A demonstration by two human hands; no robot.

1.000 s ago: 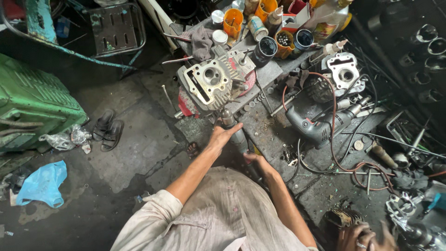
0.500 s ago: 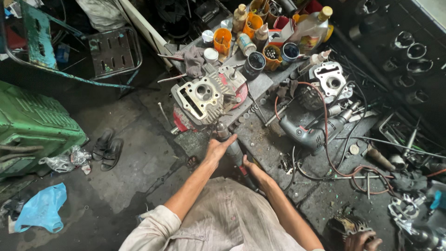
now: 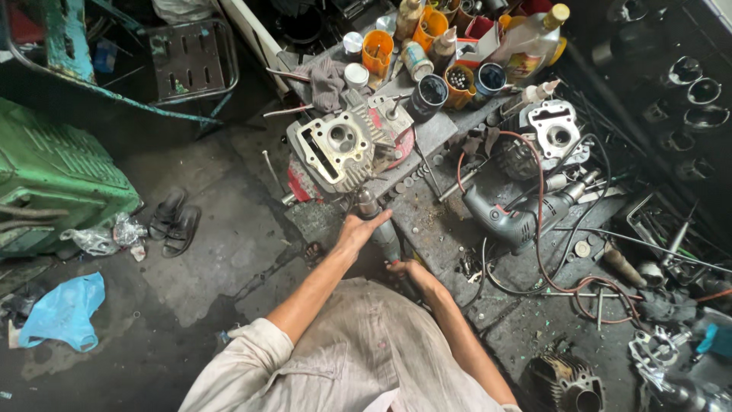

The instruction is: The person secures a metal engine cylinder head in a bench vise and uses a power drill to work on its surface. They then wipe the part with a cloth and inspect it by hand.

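Looking down at the cluttered workbench (image 3: 450,221), I see my left hand (image 3: 357,231) wrapped around the front of a grey power tool (image 3: 379,221), and my right hand (image 3: 412,273) closed on its rear end, nearer my body. The tool's tip points at a metal engine head (image 3: 335,149) that sits at the bench's near-left edge, on top of a red disc (image 3: 400,141). I cannot tell whether the tip touches the head.

Farther back stands a row of containers. An orange cup (image 3: 377,52) stands open; I cannot make out what is inside. A dark round tin (image 3: 431,93) looks hollow and dark within. Beside it an orange tub (image 3: 460,82) holds small metal bits standing on end. A blue-rimmed tin (image 3: 489,78) sits just right of that, and a clear oil bottle (image 3: 530,42) with a yellow cap leans behind.

A grey rag (image 3: 328,80) lies behind the engine head. To the right of my hands an electric drill (image 3: 507,217) rests on its side, with a red cable (image 3: 537,221) looping around it. A second engine head (image 3: 555,131) lies beyond the drill. On the floor to the left are a pair of sandals (image 3: 174,221) and a blue plastic bag (image 3: 65,309).
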